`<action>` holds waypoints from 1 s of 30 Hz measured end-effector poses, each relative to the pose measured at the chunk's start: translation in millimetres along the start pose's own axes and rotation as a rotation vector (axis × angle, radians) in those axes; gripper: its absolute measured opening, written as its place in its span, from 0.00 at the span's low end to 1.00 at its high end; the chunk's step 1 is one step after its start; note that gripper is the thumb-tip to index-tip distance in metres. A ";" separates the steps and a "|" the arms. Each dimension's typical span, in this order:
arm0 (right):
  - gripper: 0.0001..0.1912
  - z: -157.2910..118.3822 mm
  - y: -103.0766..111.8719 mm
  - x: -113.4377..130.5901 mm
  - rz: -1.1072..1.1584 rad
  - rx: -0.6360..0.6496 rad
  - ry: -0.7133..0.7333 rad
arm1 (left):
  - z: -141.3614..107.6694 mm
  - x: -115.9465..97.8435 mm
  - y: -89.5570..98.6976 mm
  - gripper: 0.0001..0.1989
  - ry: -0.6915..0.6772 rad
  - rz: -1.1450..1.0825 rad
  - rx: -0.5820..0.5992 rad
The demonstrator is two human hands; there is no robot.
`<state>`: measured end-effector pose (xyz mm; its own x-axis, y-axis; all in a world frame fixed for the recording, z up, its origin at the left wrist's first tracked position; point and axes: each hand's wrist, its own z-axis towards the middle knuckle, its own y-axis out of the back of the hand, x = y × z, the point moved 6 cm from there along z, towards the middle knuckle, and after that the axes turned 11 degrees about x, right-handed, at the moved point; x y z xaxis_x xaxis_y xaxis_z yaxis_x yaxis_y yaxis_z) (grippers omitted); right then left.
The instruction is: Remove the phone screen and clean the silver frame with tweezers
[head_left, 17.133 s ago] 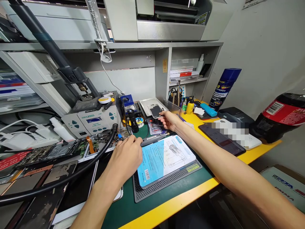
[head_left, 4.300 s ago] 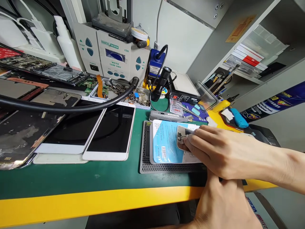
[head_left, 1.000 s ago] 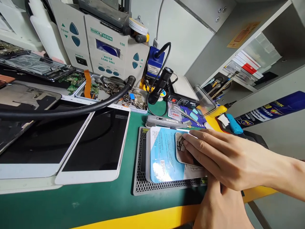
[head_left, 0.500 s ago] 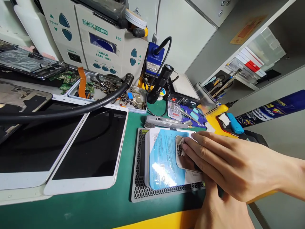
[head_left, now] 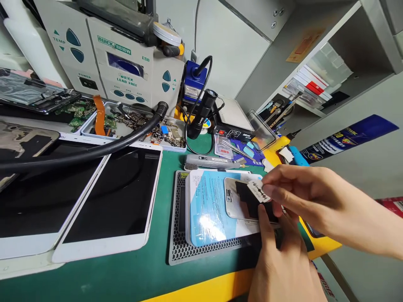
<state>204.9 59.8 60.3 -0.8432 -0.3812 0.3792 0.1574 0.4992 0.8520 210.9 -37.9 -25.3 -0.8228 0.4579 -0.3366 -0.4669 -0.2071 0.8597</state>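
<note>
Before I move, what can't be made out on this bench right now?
All in the head view:
Phone plate: right end, hidden by the right hand and left hand.
Razor blade: one end, covered by the right hand; print too small to read.
Left hand: at least one fingertip, hidden behind the right hand.
Leftmost white-framed device: left side, cut off by the picture's edge.

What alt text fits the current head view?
The right hand pinches a blade over a panel, with the left hand at its near edge. The panel lies on a blue-and-white pack on a gray mat; white-framed screens lie left.
</note>
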 end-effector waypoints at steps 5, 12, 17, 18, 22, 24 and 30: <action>0.15 11.3 -20.3 -9.1 0.310 0.235 -0.283 | -2.4 -3.2 -3.4 0.20 -0.026 0.037 0.042; 0.10 21.6 -24.5 -13.1 0.305 0.230 -0.355 | -5.0 -15.7 -16.0 0.22 0.065 0.081 0.157; 0.06 22.0 -22.0 -2.9 0.286 0.217 -0.357 | -6.4 -12.9 -16.6 0.23 0.072 0.104 0.112; 0.05 22.4 -21.5 -1.8 0.277 0.217 -0.368 | -7.0 -11.7 -14.7 0.22 0.050 0.100 0.079; 0.04 24.5 -22.4 -0.6 0.265 0.221 -0.387 | -8.9 -11.1 -10.0 0.22 -0.026 0.104 -0.002; 0.05 24.9 -24.4 0.3 0.276 0.221 -0.377 | -7.7 -13.9 -14.9 0.23 0.001 0.126 0.066; 0.06 22.8 -27.9 5.3 0.315 0.200 -0.373 | -5.1 -31.5 -30.1 0.23 0.004 0.133 0.176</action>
<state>184.3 61.6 30.4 -0.9023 0.0954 0.4205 0.3619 0.6978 0.6182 249.3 -50.5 -42.5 -0.8748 0.4333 -0.2167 -0.2907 -0.1117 0.9503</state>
